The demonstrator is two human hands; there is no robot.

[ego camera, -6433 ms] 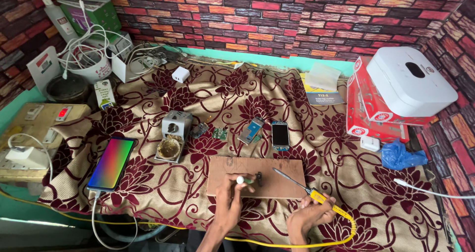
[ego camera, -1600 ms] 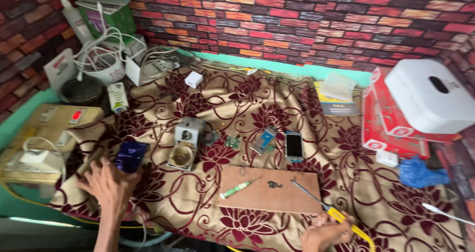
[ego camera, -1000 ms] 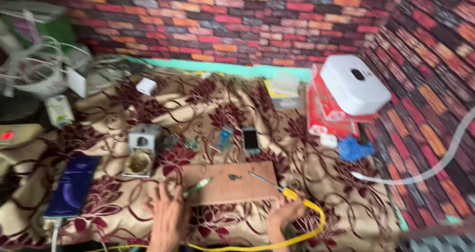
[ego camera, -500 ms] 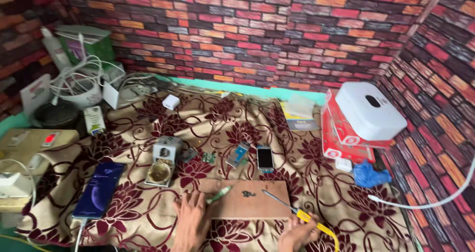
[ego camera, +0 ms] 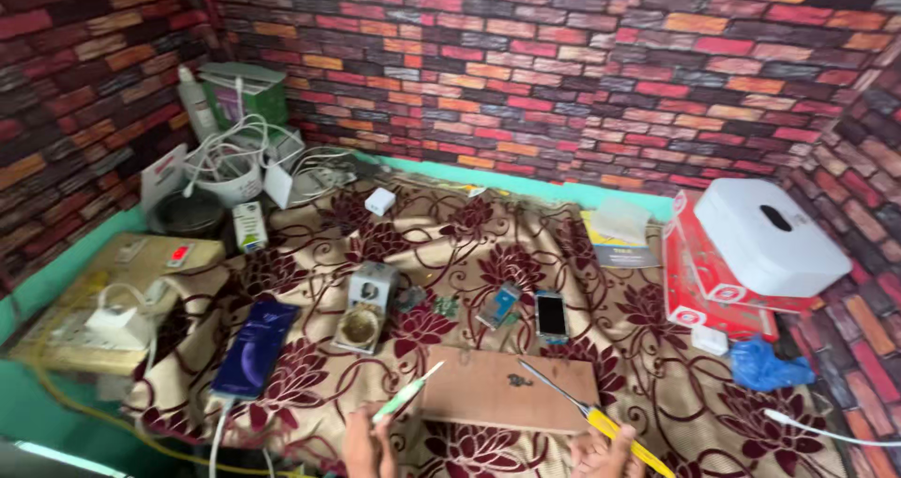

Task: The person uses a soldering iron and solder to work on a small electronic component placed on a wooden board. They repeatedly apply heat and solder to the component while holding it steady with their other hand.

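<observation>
A brown wooden board [ego camera: 507, 398] lies on the floral cloth in front of me, with a small dark part [ego camera: 514, 380] on it. My left hand [ego camera: 368, 448] shows only partly at the bottom edge. Its fingers close on the lower end of a green-and-white pen-shaped tool [ego camera: 405, 394], whose tip points up toward the board's left corner. At the bottom right, my right hand [ego camera: 601, 457] grips the yellow handle of a soldering iron [ego camera: 574, 409]. The iron's metal tip rests on the board near the dark part.
A blue phone [ego camera: 253, 347] on a cable lies at the left, near a grey soldering stand [ego camera: 366, 304]. A small phone [ego camera: 550, 314] lies beyond the board. Red boxes [ego camera: 713, 290] under a white device [ego camera: 770, 234], a blue rag [ego camera: 765, 365] and a white cable [ego camera: 826, 429] sit right.
My left hand came back from the blue phone at the left to the green tool by the board. The view swung right, then settled. My right hand kept the soldering iron.
</observation>
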